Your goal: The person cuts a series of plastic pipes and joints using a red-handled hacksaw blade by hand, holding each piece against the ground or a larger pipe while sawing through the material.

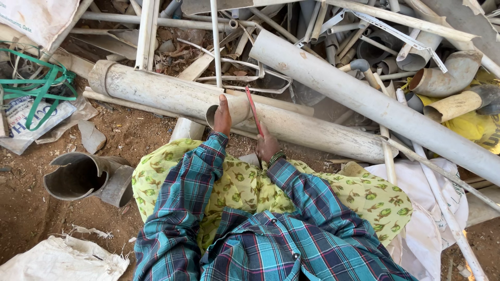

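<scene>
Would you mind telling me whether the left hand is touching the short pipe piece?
Touching. The head view shows the left hand pressed flat on the short pipe piece, fingers over its open rim, with no gap between them.

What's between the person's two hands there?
In the head view, the cut end of a short beige pipe piece lies between the left hand and the right hand, which holds a red blade.

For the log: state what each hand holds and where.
Left hand rests on short pipe piece's open end. Right hand grips red blade at its lower end.
</scene>
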